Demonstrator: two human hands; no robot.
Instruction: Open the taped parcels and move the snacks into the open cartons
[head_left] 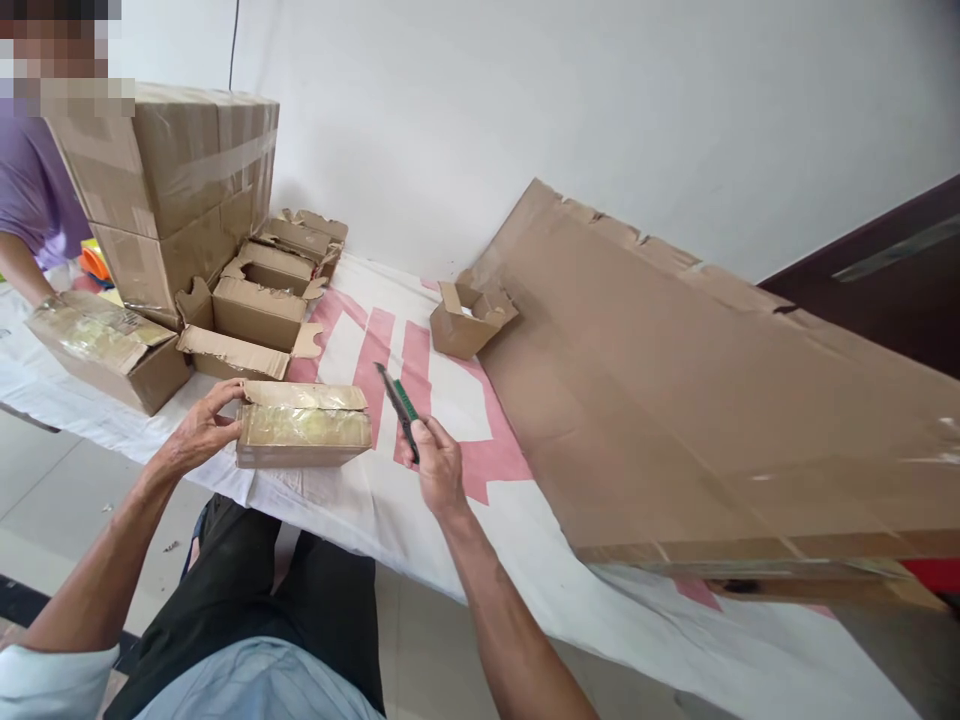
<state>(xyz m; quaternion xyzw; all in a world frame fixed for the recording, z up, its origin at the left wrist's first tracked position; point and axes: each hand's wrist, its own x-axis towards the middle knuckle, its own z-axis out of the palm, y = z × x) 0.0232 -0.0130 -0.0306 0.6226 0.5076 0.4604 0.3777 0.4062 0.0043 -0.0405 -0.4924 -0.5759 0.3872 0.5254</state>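
A small taped cardboard box [307, 425] sits near the front edge of the cloth-covered table, with clear tape over its top. My left hand [202, 430] grips the left end of this box, thumb and fingers on its side. In my right hand [435, 455] is a utility knife [401, 402] with a green and black body, its tip pointing up and left. The knife is held to the right of the box, apart from it. Whether the blade is out is too small to tell.
Opened cardboard boxes [255, 310] stand behind, beside a tall stack of taped boxes [187, 170]. Another taped box [112, 345] lies at left, touched by another person's hand [45, 295]. A small open box [466, 325] stands against a large leaning cardboard sheet [675, 400].
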